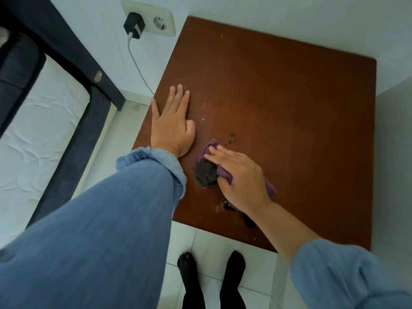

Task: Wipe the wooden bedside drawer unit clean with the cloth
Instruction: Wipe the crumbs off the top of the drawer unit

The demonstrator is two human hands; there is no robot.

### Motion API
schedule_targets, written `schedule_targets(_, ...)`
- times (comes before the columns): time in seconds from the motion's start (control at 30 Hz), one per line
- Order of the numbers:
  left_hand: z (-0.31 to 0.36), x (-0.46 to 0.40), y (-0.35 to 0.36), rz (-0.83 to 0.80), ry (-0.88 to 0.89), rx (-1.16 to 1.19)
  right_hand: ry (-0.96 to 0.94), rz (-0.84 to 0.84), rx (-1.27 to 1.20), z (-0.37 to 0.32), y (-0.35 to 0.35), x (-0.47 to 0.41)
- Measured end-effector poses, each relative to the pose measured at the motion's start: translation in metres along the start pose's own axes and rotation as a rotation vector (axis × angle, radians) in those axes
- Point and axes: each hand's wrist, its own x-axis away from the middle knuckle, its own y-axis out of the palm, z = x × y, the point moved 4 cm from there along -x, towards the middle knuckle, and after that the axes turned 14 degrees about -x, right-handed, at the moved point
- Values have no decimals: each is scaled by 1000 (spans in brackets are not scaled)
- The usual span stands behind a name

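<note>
I look down on the brown wooden top of the bedside drawer unit. My right hand presses a purple cloth onto the near left part of the top; a dark grey wad of dust or lint sits at the cloth's left side under my fingers. My left hand lies flat, palm down with fingers apart, on the left edge of the top and holds nothing. Pale specks and dark smudges mark the wood between and beyond the hands.
A wall socket with a black charger and its white cable is left of the unit. A bed with a white mattress in a dark frame stands at the left. My feet in dark socks stand on white floor tiles.
</note>
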Motion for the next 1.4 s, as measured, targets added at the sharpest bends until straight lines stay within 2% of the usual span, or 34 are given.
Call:
schedule_targets(0.2,-1,2,1,-39,28,-26,35,6,-165,-18,7,28)
schedule_targets(0.27,-2,1,-1,-84,58,-13,206,-16,-312,-21,1,28)
schedule_targets(0.37,-6,3,-6,-138,67,44,564,-105,-783,-25,-12,20)
schedule_targets(0.4,-10,7,-8,-113,50,52,656,-83,-886,-23,-20,14)
schedule_targets(0.47,-19,19,-13,-27,12,64,755,-4,-939,-18,-37,-6)
schedule_targets(0.57,-35,30,-8,-10,-3,65,739,222,-882,-5,-63,-50)
schedule_targets(0.7,-40,32,-1,-7,5,88,517,467,-798,10,-86,-115)
schedule_targets(0.83,-41,31,-1,13,-14,146,376,535,-410,34,-85,-182)
schedule_targets(1.03,-41,28,-3,12,-29,217,598,720,46,78,-73,-253)
schedule_targets(1.1,-39,29,-5,3,-23,224,647,691,157,77,-61,-265)
schedule_targets(1.17,-41,27,-4,-11,-34,224,612,577,225,68,-40,-290)
schedule_targets(1.3,-43,24,-4,-24,-42,235,405,347,278,57,-14,-330)
schedule_targets(1.4,-44,25,-5,-24,-36,233,215,234,209,53,-16,-331)
